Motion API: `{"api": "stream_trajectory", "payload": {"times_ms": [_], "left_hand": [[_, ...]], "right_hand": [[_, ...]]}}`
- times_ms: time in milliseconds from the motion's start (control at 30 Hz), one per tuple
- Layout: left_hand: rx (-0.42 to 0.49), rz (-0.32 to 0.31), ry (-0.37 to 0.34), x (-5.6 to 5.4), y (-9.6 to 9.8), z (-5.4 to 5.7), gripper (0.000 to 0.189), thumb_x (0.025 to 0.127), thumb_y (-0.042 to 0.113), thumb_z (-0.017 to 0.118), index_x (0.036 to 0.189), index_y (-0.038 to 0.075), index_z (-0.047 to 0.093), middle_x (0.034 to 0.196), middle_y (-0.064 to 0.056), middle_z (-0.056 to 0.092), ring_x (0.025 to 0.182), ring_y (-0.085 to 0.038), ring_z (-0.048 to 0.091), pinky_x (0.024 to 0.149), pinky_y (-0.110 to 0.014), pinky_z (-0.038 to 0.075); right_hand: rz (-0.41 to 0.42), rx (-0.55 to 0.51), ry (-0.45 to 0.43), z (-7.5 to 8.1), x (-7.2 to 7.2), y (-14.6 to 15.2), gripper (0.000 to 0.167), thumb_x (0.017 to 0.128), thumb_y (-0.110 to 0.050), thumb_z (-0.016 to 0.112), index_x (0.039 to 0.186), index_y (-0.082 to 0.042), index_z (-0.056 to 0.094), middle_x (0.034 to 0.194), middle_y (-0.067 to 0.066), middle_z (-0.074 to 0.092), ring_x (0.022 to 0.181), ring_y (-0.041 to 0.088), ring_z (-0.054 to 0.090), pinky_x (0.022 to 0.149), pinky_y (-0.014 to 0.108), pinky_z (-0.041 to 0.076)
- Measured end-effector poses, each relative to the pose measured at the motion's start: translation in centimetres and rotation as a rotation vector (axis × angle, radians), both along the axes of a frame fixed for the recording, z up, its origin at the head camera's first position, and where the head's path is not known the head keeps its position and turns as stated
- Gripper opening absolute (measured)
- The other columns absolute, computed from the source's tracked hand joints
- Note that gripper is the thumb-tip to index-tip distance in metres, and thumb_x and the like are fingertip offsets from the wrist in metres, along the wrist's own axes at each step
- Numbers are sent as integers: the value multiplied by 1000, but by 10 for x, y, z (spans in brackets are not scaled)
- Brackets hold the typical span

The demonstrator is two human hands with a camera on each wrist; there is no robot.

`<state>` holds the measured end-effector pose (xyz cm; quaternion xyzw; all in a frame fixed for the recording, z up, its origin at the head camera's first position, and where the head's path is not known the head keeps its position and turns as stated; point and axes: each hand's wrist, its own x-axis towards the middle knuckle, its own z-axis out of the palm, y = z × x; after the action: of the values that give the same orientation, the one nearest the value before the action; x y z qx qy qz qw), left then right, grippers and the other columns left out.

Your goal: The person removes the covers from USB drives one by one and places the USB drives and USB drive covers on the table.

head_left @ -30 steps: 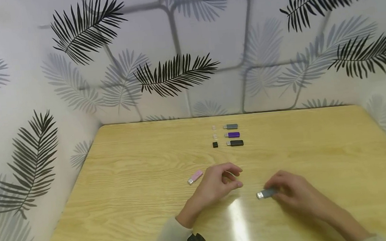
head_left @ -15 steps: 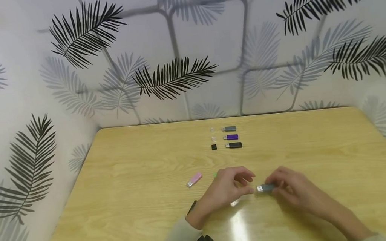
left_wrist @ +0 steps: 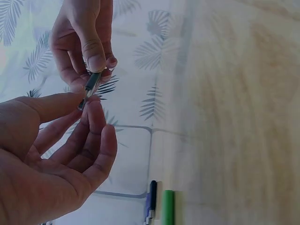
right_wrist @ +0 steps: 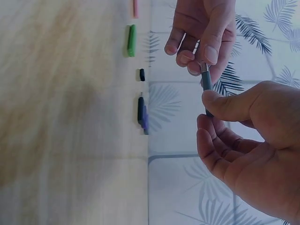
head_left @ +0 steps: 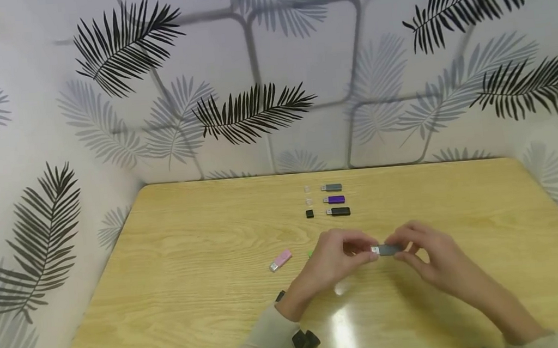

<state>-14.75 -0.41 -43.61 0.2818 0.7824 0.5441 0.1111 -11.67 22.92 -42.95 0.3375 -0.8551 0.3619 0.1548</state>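
A grey USB stick is held up between both hands, its silver connector pointing left in the head view. My right hand grips the body by its right end, thumb and fingertips pinching it. The connector end lies between the thumb and fingertips of my left hand, which pinch it. In the right wrist view the stick spans the two hands. Whether a clear cap sits on the connector, I cannot tell. Left of the left hand lies a pink USB stick; a green one is mostly hidden behind that hand in the head view.
At the back of the wooden table lie a grey USB stick, a purple one and a black one. Left of them are two clear caps and a black cap. A patterned wall stands behind.
My left hand has moved right and the right hand has lifted the grey USB stick farther from the body. The left fingers now pinch its connector end; before, they were apart from it.
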Motion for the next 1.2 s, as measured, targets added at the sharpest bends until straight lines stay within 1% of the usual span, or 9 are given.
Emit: {"api": "stream_trajectory", "payload": {"times_ms": [133,300,500,600,767,1000,1200], "left_hand": [[26,31,64,-6,-1,10,14,92,10,78,105,6,77,88,5,72,78,1,64,72,-19,57],[63,57,126,-15,-6,22,13,92,9,79,104,6,76,90,0,73,78,-1,66,71,-22,58],[116,54,192,-25,-14,29,14,92,8,79,105,6,76,89,-2,73,79,-3,66,73,-24,58],[153,64,220,-28,-19,31,14,92,7,78,105,6,75,90,-3,73,78,-4,66,73,-25,58],[198,97,225,-29,-25,33,13,93,6,76,106,6,75,90,-2,73,77,-7,66,73,-26,57],[226,139,238,-29,-34,33,15,94,7,75,109,6,75,93,-3,75,81,-8,68,77,-31,59],[250,174,246,-28,-36,36,18,94,8,76,113,6,76,96,-4,74,85,-10,68,78,-35,61]], "right_hand": [[-31,-11,31,10,-5,-4,40,73,18,82,103,-6,73,101,0,68,78,7,63,69,13,52],[-53,-23,80,22,-14,-11,39,74,15,83,105,-7,74,103,1,69,77,8,63,71,12,50],[-55,-28,124,38,-24,-20,38,74,15,84,104,-6,75,101,1,68,76,7,59,67,13,48],[-60,-23,118,46,-28,-25,37,75,15,83,104,-7,75,101,0,67,77,6,58,66,14,47],[-52,-24,95,55,-32,-31,34,79,13,82,105,-6,76,102,-1,66,80,7,59,69,14,48],[-26,-45,85,62,-37,-40,32,79,13,81,105,-5,75,102,0,66,79,7,61,71,14,49],[-8,-74,70,67,-41,-46,33,80,14,80,106,-6,76,102,-1,67,81,10,61,71,15,49]]}}
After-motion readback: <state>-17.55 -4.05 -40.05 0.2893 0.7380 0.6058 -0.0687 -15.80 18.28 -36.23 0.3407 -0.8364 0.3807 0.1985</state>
